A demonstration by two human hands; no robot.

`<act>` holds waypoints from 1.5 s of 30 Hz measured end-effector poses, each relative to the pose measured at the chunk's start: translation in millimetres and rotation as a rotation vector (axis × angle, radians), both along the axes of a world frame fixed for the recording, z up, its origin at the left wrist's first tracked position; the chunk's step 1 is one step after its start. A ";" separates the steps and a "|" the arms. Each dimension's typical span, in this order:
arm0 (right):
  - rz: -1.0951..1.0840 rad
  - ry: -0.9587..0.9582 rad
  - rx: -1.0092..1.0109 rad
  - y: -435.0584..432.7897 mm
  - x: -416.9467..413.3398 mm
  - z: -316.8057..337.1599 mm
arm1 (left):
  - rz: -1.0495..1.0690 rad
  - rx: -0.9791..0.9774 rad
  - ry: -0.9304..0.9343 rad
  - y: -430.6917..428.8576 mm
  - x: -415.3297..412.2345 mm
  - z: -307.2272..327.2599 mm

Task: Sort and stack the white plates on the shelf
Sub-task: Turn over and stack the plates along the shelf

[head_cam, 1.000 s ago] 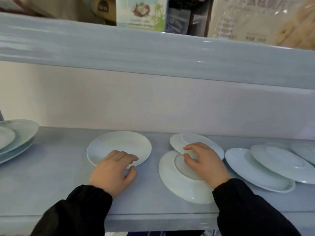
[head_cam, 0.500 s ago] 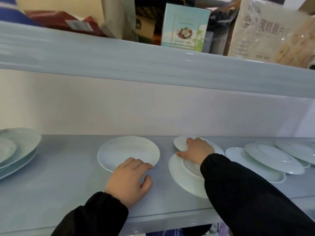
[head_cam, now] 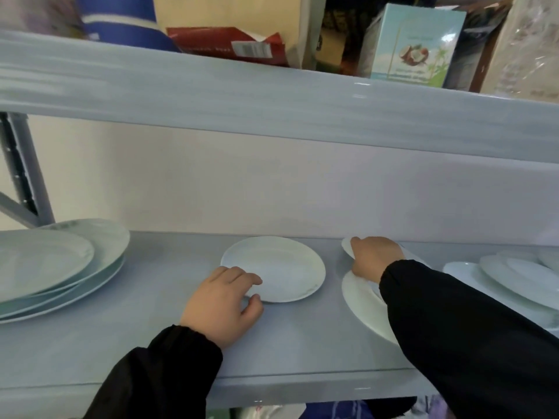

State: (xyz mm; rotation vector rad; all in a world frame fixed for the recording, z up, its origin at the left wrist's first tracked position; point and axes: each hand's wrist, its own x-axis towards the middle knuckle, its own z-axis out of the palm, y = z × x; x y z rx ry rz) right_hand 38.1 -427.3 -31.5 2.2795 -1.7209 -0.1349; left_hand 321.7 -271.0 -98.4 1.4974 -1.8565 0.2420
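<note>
Grey shelf [head_cam: 151, 343]: our left hand [head_cam: 222, 300] pinches near rim of middle plate [head_cam: 281, 267] ahead of it; our right hand [head_cam: 373, 258] grips small plate [head_cam: 347, 248], larger plate [head_cam: 360, 300] under its wrist.

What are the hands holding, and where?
Left hand pinches the middle plate by its near rim; right hand grips the small plate by its left edge.

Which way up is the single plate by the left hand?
Right way up: the single plate shows a smooth hollow and no foot ring, flat on the shelf, its near rim at the left hand.
</note>
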 end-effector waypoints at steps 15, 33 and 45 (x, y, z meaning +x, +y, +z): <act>0.184 -0.857 -0.485 26.6 -4.0 54.3 | 0.108 -0.010 0.175 6.1 34.5 -0.7; -0.129 -2.203 0.195 54.2 69.9 -38.9 | 0.100 0.026 0.155 8.3 30.2 -2.2; -0.006 -1.367 -0.072 47.7 64.4 -49.9 | 0.102 0.024 0.147 4.5 32.1 -3.8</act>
